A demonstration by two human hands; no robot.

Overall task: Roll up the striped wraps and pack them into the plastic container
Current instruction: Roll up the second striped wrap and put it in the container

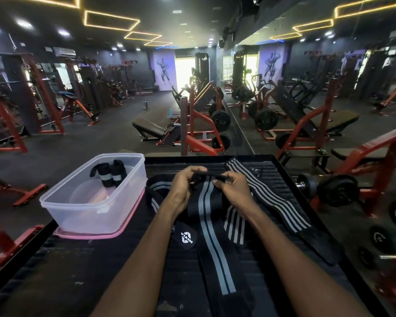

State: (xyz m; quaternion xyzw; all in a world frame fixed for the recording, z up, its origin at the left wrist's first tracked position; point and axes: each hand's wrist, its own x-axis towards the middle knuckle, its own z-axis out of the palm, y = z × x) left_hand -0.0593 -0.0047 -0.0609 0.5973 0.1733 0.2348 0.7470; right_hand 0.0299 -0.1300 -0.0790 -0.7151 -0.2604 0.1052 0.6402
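A long black wrap with grey stripes [209, 227] runs from my hands toward me along the black ribbed table [284, 179]. My left hand [183, 187] and my right hand [232, 187] both pinch its far end, which is folded over between my fingers. A second striped wrap [272, 197] lies loose on the right, and another one [157, 195] sits partly under my left arm. The clear plastic container [85, 211] stands on the table's left, on a pink lid [94, 235]. Two rolled wraps [110, 171] lean in its far corner.
The table's raised rim [290, 172] borders the right side. Dumbbells [329, 188] on a rack lie to the right. Red gym machines and benches [192, 129] stand beyond the table, with a mirror wall on the right.
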